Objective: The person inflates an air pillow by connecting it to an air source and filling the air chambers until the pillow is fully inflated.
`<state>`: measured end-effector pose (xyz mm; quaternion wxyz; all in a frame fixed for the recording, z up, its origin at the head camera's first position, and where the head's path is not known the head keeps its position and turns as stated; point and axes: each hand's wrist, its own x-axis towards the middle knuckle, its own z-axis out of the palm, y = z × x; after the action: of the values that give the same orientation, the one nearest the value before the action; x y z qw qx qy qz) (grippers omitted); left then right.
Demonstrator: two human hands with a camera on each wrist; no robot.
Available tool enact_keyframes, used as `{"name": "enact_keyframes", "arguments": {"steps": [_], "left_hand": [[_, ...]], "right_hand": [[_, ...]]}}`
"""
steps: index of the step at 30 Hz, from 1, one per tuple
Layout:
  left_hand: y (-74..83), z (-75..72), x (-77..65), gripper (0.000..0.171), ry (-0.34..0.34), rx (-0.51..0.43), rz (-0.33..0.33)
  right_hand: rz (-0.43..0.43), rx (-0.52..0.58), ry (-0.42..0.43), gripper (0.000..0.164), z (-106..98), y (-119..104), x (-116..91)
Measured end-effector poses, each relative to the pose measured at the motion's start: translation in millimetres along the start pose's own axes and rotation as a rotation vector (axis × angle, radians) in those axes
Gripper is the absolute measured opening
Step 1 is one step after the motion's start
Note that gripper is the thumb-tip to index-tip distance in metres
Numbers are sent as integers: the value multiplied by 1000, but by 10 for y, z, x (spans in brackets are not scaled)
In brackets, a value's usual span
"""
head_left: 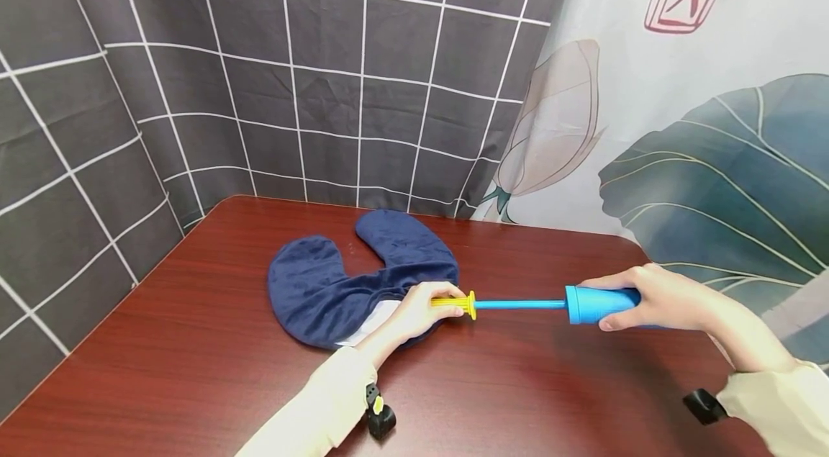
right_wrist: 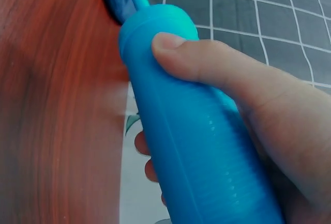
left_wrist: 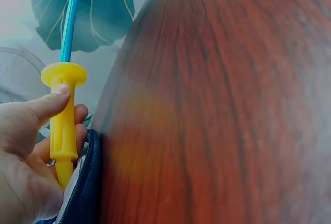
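Observation:
A hand air pump (head_left: 521, 304) is held level between both hands, its thin blue rod drawn out between a yellow end and a blue barrel. My left hand (head_left: 421, 309) pinches the yellow end (left_wrist: 63, 115), thumb on top in the left wrist view. Around the blue barrel (right_wrist: 176, 110) my right hand (head_left: 673, 299) is wrapped, thumb along its side. Under the left hand lies a navy U-shaped neck pillow (head_left: 311, 291), a white inner part (head_left: 372, 324) showing at its opening. A zipper edge (left_wrist: 77, 190) shows beside the yellow end's tip; whether they touch I cannot tell.
The pillow lies on a reddish-brown wooden table (head_left: 194, 370). A dark grid-patterned curtain (head_left: 324, 83) hangs behind and to the left. At the right hangs a pale cloth (head_left: 622, 176) with leaf and flower prints. Each sleeve carries a black wrist device (head_left: 381, 419).

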<state>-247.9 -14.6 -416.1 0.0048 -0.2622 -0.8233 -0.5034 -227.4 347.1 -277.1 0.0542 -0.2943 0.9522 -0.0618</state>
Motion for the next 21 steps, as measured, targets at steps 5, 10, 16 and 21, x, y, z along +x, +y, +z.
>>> {"name": "enact_keyframes", "arguments": {"steps": [5,10,16,21], "left_hand": [[-3,2,3,18,-6,5,3],[-16,-5,8,19,-13,5,11],[-41,-3,16,20,-19,-1,2],[-56,-6,10,21,-9,-2,19]], "right_hand": [[10,-2,-8,66,8,-19,7],[-11,19,-22,65,28,-106,112],[-59,42,-31,64,87,-206,285],[-31,34,-60,63,146,-316,437]]}}
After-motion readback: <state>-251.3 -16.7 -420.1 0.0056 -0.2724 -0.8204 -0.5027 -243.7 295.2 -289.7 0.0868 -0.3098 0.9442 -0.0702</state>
